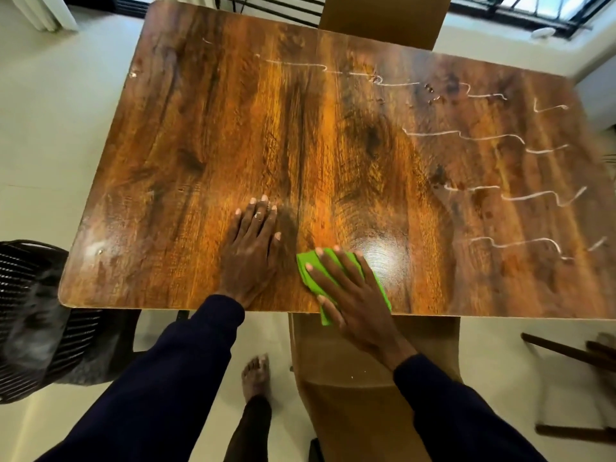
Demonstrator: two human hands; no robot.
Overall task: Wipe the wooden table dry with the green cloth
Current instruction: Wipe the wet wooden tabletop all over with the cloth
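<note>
The wooden table [206,135] fills the view, its brown grain top glossy. My right hand [346,291] lies flat with spread fingers on the green cloth [305,265], pressing it onto the table at the near edge; a corner of the cloth hangs over that edge. My left hand [253,248] rests flat on the bare wood just left of the cloth, fingers straight, a ring on one finger. Wavy wet streaks [466,136] and droplets run across the right half and the far side of the table.
A tan chair [353,378] stands tucked under the near edge below my right hand, and another tan chair [383,18] at the far side. A black wicker chair [30,315] is at the left corner. A dark wooden frame [573,355] sits at lower right.
</note>
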